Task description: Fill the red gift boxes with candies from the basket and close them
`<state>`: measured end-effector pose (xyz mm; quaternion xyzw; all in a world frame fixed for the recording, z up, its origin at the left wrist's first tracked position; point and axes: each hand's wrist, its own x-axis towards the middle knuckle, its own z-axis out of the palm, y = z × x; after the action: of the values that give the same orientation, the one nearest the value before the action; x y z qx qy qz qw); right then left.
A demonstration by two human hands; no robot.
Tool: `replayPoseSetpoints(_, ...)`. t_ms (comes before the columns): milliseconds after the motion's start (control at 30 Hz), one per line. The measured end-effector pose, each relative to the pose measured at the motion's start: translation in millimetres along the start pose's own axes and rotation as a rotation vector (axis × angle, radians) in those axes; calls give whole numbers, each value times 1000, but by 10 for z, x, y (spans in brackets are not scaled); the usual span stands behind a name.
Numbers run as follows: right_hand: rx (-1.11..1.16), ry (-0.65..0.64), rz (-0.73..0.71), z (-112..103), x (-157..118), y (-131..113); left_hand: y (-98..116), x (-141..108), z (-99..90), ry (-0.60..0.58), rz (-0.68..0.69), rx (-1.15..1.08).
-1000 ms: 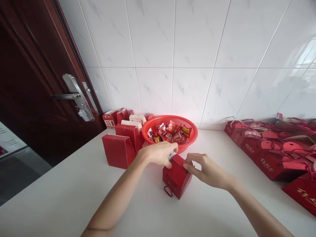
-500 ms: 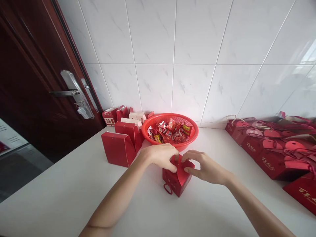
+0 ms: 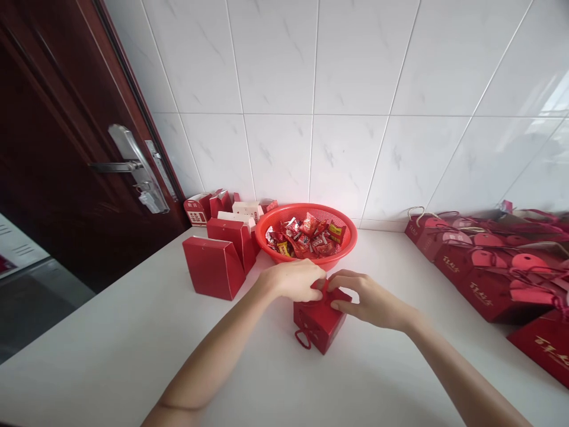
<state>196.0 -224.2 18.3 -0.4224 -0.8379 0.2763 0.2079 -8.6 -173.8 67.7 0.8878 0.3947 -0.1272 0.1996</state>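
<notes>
A small red box (image 3: 320,329) stands on the white table in front of me, with a red cord loop (image 3: 303,339) hanging at its front left. My left hand (image 3: 297,281) pinches the box's top flaps from the left, its fingertips partly hidden behind the hand. From the right, my right hand (image 3: 365,300) holds the top flaps between thumb and fingers. Just behind both hands sits a red plastic basket (image 3: 350,240) holding several wrapped candies (image 3: 309,237).
Several red and white boxes (image 3: 208,267) stand left of the basket. Rows of red boxes with cords (image 3: 482,290) fill the right side. White tiles back the table (image 3: 133,350); a dark red door (image 3: 57,107) is at the left.
The front top flap of the small box has folded down flatter. My left hand has shifted slightly right, closer to my right hand.
</notes>
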Motion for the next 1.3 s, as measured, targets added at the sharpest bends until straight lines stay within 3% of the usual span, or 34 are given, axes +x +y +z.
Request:
replayPoseSetpoints(233, -40, -22, 27, -62, -30, -42, 133, 3, -10, 29, 4, 40)
replayPoseSetpoints(533, -65, -20, 47, -107, -60, -61, 78, 120, 70, 103, 84, -18)
replayPoseSetpoints(900, -103, -48, 89, -82, -69, -12, 97, 125, 95, 137, 68, -44)
replayPoseSetpoints(1100, -294, -59, 174, -96, -114, -224, 113, 156, 133, 169, 39, -57)
replayPoseSetpoints(1300, -457, -72, 262, 50, -195, -448, 131, 176, 179, 207, 53, -117)
